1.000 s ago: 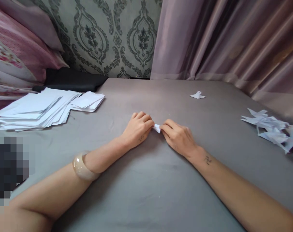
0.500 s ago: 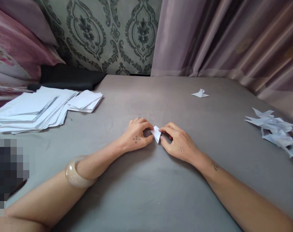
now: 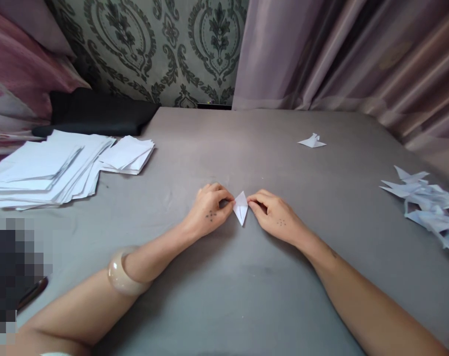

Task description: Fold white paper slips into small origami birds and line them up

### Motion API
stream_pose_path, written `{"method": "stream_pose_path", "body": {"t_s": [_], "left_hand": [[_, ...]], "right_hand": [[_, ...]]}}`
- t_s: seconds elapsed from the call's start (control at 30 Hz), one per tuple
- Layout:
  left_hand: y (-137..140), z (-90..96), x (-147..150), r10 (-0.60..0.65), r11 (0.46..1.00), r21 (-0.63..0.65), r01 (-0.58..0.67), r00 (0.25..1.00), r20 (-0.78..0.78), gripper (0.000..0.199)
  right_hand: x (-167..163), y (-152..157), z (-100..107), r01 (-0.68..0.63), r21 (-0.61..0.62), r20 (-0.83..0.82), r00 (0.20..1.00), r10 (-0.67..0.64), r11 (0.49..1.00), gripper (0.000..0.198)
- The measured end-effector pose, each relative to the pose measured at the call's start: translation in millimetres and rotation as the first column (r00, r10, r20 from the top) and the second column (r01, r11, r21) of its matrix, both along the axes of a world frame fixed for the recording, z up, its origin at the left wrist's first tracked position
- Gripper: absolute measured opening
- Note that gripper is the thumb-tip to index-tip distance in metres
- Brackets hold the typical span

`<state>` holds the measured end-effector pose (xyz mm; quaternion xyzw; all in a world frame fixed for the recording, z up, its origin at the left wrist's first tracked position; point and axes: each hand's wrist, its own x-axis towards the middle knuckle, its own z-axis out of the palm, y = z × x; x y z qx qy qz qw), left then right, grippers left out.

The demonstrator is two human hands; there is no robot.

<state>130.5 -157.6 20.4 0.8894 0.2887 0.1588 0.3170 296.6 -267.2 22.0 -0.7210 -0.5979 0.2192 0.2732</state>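
Observation:
A small white folded paper [image 3: 241,209], kite-shaped with a crease down its lower middle, is held between my two hands just above or on the grey cloth surface. Its long point faces me. My left hand [image 3: 212,207] pinches the left corner between thumb and fingertips. On the other side, my right hand [image 3: 274,212] pinches the right corner in the same way. The fingertips cover both corners of the paper. A light bangle circles my left forearm.
Stacks of larger white paper sheets [image 3: 42,165] and smaller sheets [image 3: 130,154] lie at the left. A folded paper bird [image 3: 312,141] sits at the back right, and a pile of several folded papers [image 3: 428,202] at the right edge. Black cloth [image 3: 98,113] lies behind the sheets.
The paper now shows a longer, wider kite shape, with its upper and lower points spread out. My hands have moved slightly apart to its side corners. The view has shifted a little.

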Motion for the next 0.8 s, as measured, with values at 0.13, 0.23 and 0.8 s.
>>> {"method": "stream_pose_path", "body": {"t_s": [0.13, 0.23, 0.8], "left_hand": [[-1, 0.6, 1, 0.046, 0.998, -0.034, -0.046, 0.999, -0.014, 0.014], [-2, 1.1, 1, 0.063, 0.997, -0.047, -0.064, 0.998, -0.017, 0.013], [-2, -0.9, 3, 0.065, 0.998, -0.017, -0.065, 0.997, -0.046, 0.014]], "right_hand": [[5, 4, 4, -0.018, -0.041, -0.069, 0.998, 0.015, 0.999, 0.02], [3, 5, 6, 0.02, -0.038, -0.066, 0.998, -0.022, 0.999, 0.018], [-11, 7, 2, 0.151, -0.05, 0.101, 0.984, -0.145, 0.987, 0.018]]}}
